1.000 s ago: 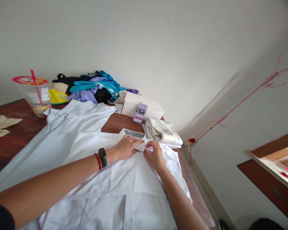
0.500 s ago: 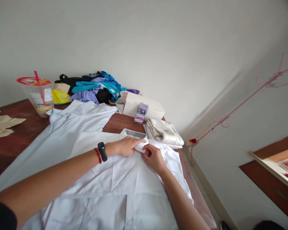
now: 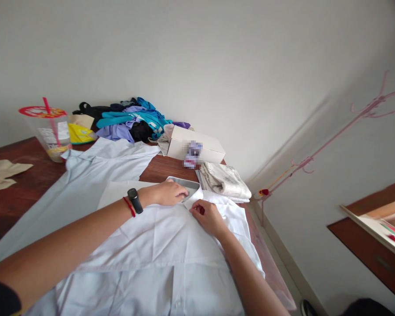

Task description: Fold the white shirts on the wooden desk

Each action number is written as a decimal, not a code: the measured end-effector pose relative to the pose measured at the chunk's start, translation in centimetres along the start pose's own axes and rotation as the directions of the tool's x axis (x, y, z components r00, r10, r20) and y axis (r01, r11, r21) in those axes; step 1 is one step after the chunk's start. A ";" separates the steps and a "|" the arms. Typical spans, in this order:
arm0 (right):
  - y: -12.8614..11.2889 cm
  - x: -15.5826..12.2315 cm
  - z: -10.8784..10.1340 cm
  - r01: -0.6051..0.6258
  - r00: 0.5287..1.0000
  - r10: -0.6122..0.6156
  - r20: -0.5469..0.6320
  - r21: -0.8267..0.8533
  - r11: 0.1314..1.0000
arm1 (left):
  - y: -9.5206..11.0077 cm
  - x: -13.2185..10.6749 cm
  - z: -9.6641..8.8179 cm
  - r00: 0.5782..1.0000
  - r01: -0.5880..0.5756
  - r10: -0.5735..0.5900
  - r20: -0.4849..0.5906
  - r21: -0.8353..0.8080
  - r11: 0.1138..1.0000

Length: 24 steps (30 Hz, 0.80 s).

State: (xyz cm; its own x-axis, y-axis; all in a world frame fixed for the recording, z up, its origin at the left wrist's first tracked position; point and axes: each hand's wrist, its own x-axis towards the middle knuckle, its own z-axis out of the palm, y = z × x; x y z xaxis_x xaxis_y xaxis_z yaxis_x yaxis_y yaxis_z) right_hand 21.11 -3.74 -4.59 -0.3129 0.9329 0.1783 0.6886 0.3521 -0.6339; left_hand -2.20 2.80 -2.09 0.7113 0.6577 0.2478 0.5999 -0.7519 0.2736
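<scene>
Beyond the collar [image 3: 188,188], folded cloth [image 3: 225,182] and white box [image 3: 200,147] crowd — bare table [image 3: 158,169] leftward.

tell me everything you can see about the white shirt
The white shirt is thin, creased cloth, lying spread front-up on the brown table, overlapping a light blue shirt. Its collar lies at the far end. The left hand presses on the collar; the right hand rests on the front just below it.

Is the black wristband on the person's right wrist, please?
No, the black wristband sits behind the left hand, beside a red string.
</scene>
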 end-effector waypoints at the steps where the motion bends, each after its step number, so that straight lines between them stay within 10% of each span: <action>1: 0.0 0.0 0.0 -0.008 1.000 0.008 0.000 0.004 1.000 | -0.3 0.0 -0.1 1.000 -0.009 0.010 0.029 -0.009 1.000; 11: -0.1 0.0 0.0 -0.021 1.000 0.021 -0.004 0.027 0.999 | -2.3 0.1 -0.5 0.986 -0.026 0.040 0.161 -0.086 0.996; 24: -0.1 0.0 0.1 -0.032 0.999 0.033 -0.016 0.037 0.999 | -1.3 0.1 0.0 0.998 -0.031 0.025 0.050 0.123 0.992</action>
State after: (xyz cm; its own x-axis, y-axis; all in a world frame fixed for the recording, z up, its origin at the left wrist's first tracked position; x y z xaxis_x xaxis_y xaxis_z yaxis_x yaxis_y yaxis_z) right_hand 20.97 -3.77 -4.67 -0.2793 0.9452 0.1693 0.6740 0.3186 -0.6665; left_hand -2.94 3.82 -2.44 0.7436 0.6354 0.2081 0.6180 -0.7720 0.1490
